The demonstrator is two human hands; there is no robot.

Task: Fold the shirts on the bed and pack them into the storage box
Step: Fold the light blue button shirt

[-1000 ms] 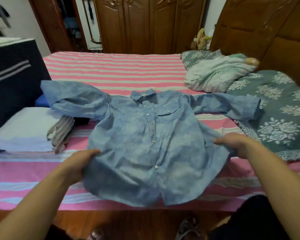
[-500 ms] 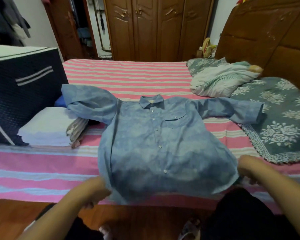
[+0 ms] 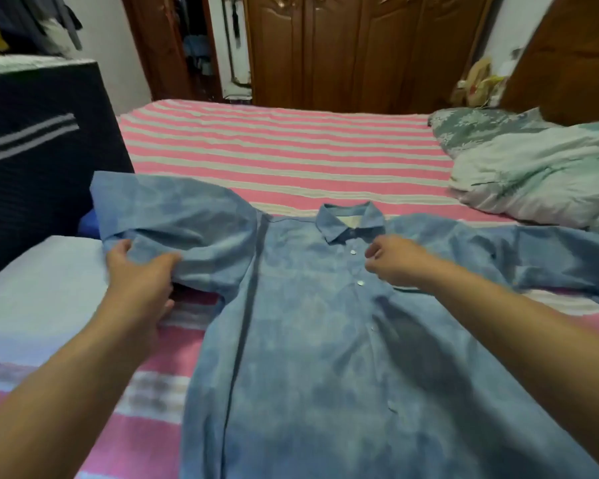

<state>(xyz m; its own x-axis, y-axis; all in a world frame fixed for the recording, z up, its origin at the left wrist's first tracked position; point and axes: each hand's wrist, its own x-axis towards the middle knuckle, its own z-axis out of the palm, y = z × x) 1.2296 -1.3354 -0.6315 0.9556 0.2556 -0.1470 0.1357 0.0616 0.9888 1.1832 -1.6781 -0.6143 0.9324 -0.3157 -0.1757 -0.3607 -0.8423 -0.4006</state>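
Both hands are now reaching up the blue button-front shirt (image 3: 325, 357), having left the hem they were gripping half a second ago, and the view is sitting much closer to the cloth. The left hand (image 3: 137, 281) is pinching the lower edge of the shirt's left sleeve (image 3: 173, 219) between thumb and fingers, while the right hand (image 3: 393, 259) is hovering just below the collar (image 3: 351, 221) beside the button placket, its fingers loosely curled and holding nothing that shows. One shirt is lying face up and spread flat on the bed, its collar pointing away from the person and both sleeves stretching outward. One dark storage box (image 3: 42, 160) with two pale stripes is standing to the left of the shirt, and one pale folded pile (image 3: 38, 299) is lying in front of the box, under the sleeve's end. The pink-and-white striped sheet (image 3: 274, 150) is covering the bed beyond the collar. To the right of the shirt, one rumpled pale green bundle (image 3: 540, 174) is resting on a grey floral blanket (image 3: 478, 127). Brown wooden wardrobe doors (image 3: 360, 50) are standing beyond the bed's far edge.
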